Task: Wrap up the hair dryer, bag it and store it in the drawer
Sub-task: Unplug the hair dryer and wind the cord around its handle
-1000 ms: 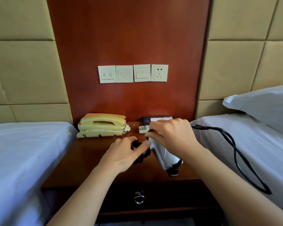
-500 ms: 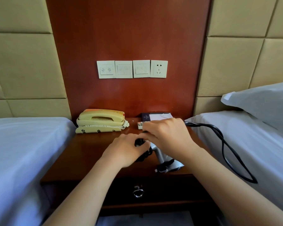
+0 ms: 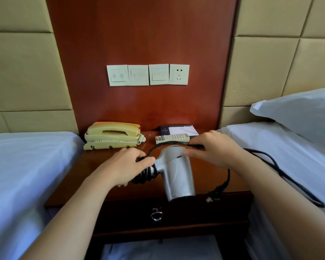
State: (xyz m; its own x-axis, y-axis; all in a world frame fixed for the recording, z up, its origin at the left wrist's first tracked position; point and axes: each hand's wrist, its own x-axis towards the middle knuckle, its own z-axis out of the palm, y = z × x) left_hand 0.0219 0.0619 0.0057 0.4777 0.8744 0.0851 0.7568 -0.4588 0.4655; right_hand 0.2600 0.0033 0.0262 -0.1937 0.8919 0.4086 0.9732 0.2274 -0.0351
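Note:
A silver hair dryer (image 3: 176, 173) is held above the wooden nightstand (image 3: 101, 166), nozzle pointing toward me. My left hand (image 3: 128, 166) grips its handle, where black cord is coiled in several turns. My right hand (image 3: 212, 147) pinches the black cord (image 3: 281, 173) behind the dryer body; a loop arcs over the dryer to the handle. The rest of the cord trails over the right bed, and the plug end (image 3: 216, 194) hangs at the nightstand's front edge. The drawer (image 3: 195, 212) below is closed, with a ring pull (image 3: 156, 215). No bag is in sight.
A cream telephone (image 3: 113, 136), a remote control (image 3: 172, 138) and a notepad (image 3: 178, 130) sit at the back of the nightstand. White beds (image 3: 26, 175) flank it, with a pillow (image 3: 298, 111) on the right. Wall switches and a socket (image 3: 179, 74) are above.
My right hand lifted off the dryer body and drew the cord up and back into a loop. The dryer turned so its body shows fully, and the remote control is uncovered.

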